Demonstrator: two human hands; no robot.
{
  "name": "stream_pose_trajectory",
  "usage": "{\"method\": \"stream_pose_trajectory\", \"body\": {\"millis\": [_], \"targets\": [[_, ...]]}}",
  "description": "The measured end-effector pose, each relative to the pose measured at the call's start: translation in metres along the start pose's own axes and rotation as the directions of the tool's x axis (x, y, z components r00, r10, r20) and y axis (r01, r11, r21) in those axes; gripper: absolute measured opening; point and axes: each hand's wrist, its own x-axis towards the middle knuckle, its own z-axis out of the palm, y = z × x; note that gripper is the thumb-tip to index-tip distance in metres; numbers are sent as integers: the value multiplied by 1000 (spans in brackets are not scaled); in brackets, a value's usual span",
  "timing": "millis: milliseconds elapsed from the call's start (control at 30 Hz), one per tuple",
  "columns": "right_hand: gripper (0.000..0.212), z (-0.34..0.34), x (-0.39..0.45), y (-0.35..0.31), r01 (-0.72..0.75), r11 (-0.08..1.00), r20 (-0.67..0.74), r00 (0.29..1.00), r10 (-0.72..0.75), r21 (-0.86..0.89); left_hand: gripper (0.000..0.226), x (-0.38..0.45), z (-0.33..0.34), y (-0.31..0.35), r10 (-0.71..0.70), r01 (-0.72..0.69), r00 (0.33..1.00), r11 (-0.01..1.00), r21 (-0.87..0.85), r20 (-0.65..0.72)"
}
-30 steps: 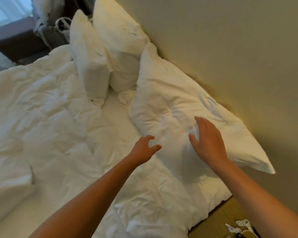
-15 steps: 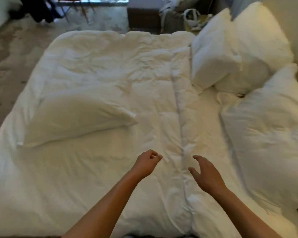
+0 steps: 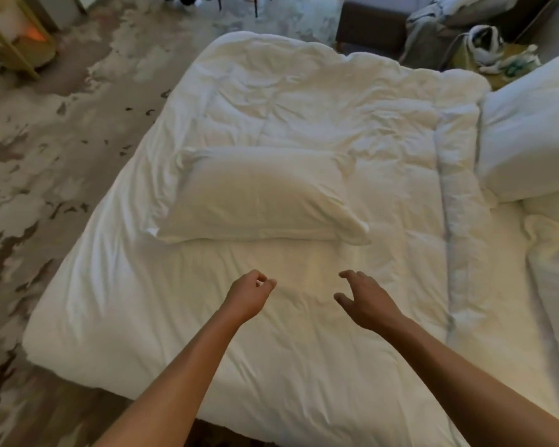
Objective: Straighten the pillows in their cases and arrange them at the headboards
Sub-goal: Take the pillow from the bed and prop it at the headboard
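A white pillow (image 3: 259, 195) lies flat on the rumpled white duvet (image 3: 304, 101), in the middle of the bed. Both my arms reach out over the duvet just short of that pillow's near edge. My left hand (image 3: 247, 295) is loosely curled and holds nothing. My right hand (image 3: 363, 301) has its fingers spread and is empty. At the right edge of the view stands another white pillow (image 3: 530, 137), upright, with part of a further pillow (image 3: 552, 209) below it.
A patterned carpet (image 3: 46, 150) lies left of the bed. At the far right, beyond the bed, sit a dark bench (image 3: 368, 25), bags (image 3: 433, 33) and a white headset (image 3: 484, 43). A gold-framed stand (image 3: 17, 40) is at the top left.
My view has swung left from the pillows at the wall to the middle of the bed. Both hands left the large pillow and now hover near the lone flat pillow.
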Motion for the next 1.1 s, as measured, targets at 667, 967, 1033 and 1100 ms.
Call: {"method": "stream_pose_trajectory", "body": {"millis": [667, 967, 1033, 1100], "targets": [[57, -92, 306, -92, 268, 957, -38, 961, -273, -114, 44, 179, -134, 63, -94, 84, 954, 995, -47, -284], [74, -85, 520, -103, 313, 949, 1, 950, -313, -48, 66, 335, -153, 95, -104, 123, 942, 992, 39, -319], [85, -76, 550, -103, 307, 950, 0, 951, -308, -62, 68, 363, -148, 99, -101, 125, 944, 990, 58, -313], [94, -60, 565, -102, 303, 948, 7, 953, -303, -95, 69, 388, -142, 101, -87, 133, 945, 983, 126, -316]]}}
